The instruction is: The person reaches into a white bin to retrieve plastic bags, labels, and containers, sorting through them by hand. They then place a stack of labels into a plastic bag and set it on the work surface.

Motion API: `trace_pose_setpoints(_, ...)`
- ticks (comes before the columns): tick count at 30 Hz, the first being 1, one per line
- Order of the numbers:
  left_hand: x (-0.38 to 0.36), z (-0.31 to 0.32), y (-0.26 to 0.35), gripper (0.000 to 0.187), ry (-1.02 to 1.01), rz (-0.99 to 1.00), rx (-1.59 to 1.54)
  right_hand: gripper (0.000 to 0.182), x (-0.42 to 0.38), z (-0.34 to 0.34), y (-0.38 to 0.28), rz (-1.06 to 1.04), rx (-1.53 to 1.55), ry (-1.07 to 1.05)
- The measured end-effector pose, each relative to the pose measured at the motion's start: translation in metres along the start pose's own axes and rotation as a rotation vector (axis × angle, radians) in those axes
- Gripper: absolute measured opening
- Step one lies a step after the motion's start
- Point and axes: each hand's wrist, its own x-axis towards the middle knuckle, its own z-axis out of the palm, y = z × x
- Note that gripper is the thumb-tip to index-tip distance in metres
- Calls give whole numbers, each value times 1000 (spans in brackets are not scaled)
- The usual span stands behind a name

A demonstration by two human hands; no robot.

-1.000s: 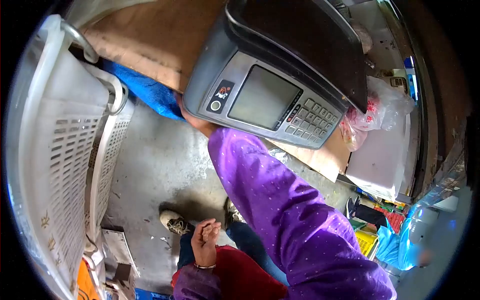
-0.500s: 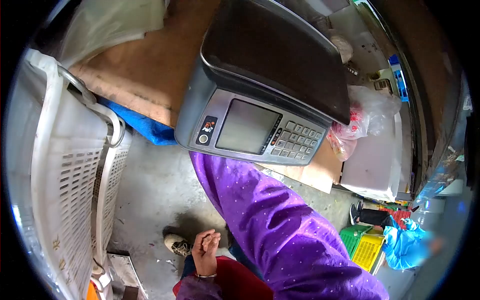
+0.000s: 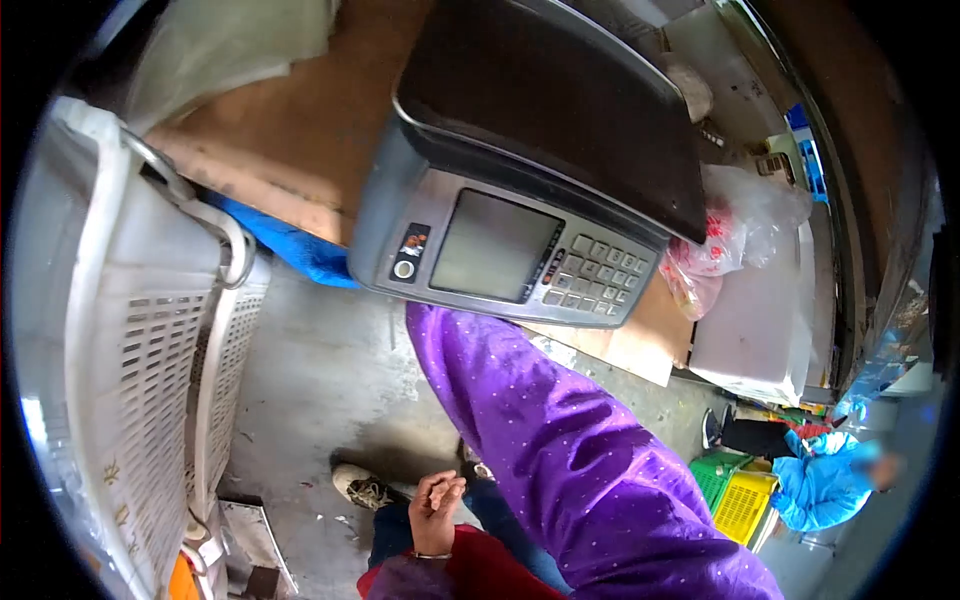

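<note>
My left hand (image 3: 434, 512), with a bracelet at the wrist, hangs low over the floor in front of my red clothing. Its fingers are curled inward, and whatever may be inside them cannot be made out. A purple dotted sleeve (image 3: 590, 450) covers my right arm, which reaches up under the near edge of a grey digital scale (image 3: 405, 235). The scale hides my right hand. On the scale are a dark weighing plate (image 3: 550, 120), a blank-looking display (image 3: 497, 245) and a keypad (image 3: 597, 275).
White slatted baskets (image 3: 150, 370) stand at left beside the wooden table (image 3: 270, 140). Plastic sheets (image 3: 235, 50) lie at its far left. Right of the scale are a plastic bag (image 3: 735, 225) and a white box (image 3: 755, 320). A person in blue (image 3: 820, 485) is near green and yellow crates (image 3: 745, 500).
The view has shifted slightly. My left hand appears a little farther right and lower, still curled. The right sleeve remains under the scale, and the person in blue has changed posture.
</note>
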Motion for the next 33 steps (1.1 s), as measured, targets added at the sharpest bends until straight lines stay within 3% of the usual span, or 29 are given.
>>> trace_pose_setpoints(8,0,-6,45,25,32,3,34,21,1,6,12,78,44,-29)
trace_pose_setpoints(11,15,-28,95,21,92,267,438,21,-1,2,40,166,115,-46)
trace_pose_setpoints(13,47,-39,130,21,140,434,552,21,-2,-9,47,70,-39,-84)
trace_pose_setpoints(15,96,-42,167,24,103,845,915,22,11,-34,30,-47,4,-69)
trace_pose_setpoints(18,175,-32,207,27,119,1306,1214,24,15,-43,26,-97,-56,-101)
trace_pose_setpoints(19,202,-29,214,28,156,1415,1368,27,17,-43,27,-187,49,-12)
trace_pose_setpoints(20,226,-31,220,30,188,1520,1527,29,18,-48,28,-169,42,-118)
trace_pose_setpoints(23,275,-51,235,26,226,1320,1781,23,26,-67,25,-171,-77,-148)
trace_pose_setpoints(24,271,-59,242,24,282,1355,1843,20,29,-75,27,-151,-129,-150)
trace_pose_setpoints(26,264,-64,241,25,189,1288,1964,22,25,-73,46,-135,-93,-16)
trace_pose_setpoints(27,261,-66,241,25,162,1251,2016,24,27,-74,47,-65,-101,-81)
trace_pose_setpoints(29,258,-70,240,24,137,1347,2023,29,31,-84,43,86,-106,-217)
trace_pose_setpoints(32,261,-63,233,18,-5,1496,2060,41,36,-66,37,-42,-81,129)
trace_pose_setpoints(33,267,-61,230,18,-65,1480,2036,45,42,-62,25,-66,-76,92)
